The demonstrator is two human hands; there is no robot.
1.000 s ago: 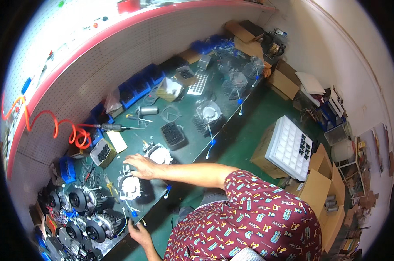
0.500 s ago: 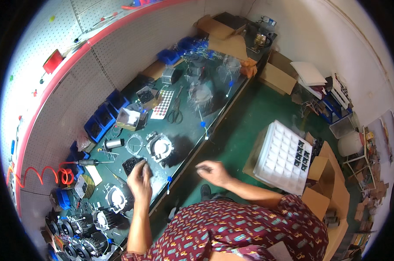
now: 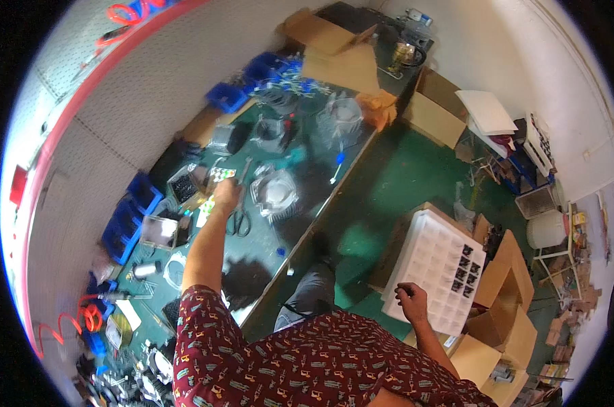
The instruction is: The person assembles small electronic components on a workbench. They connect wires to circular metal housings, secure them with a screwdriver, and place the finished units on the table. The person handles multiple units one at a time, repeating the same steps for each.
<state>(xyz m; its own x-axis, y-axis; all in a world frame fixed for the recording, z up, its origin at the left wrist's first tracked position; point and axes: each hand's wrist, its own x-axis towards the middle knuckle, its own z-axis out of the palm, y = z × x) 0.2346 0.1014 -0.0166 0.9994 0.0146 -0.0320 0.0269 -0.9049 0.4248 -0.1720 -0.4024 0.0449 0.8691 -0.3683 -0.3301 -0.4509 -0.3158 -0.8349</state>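
My left hand (image 3: 225, 195) reaches over the green bench, above a sheet of round stickers (image 3: 207, 209). Its fingers are blurred, so I cannot tell whether they grip anything. Scissors (image 3: 238, 224) lie just right of it, and a round metal housing (image 3: 274, 192) stands farther right. My right hand (image 3: 413, 303) is curled over the near left edge of a white compartment tray (image 3: 426, 261), with a small dark thing at its fingertips that I cannot make out. Several black parts (image 3: 466, 271) fill compartments on the tray's right side.
Blue bins (image 3: 122, 229) line the bench's back. More housings (image 3: 341, 114) stand toward its far end, by an orange cloth (image 3: 377, 108). A driver tool (image 3: 113, 296) hangs on a red coiled hose (image 3: 90, 317). An open cardboard box (image 3: 504, 292) stands right of the tray.
My left hand has moved from the small box of black parts forward to the sticker sheet. My right hand has swung right from beside the bench to the tray. The whole view has shifted.
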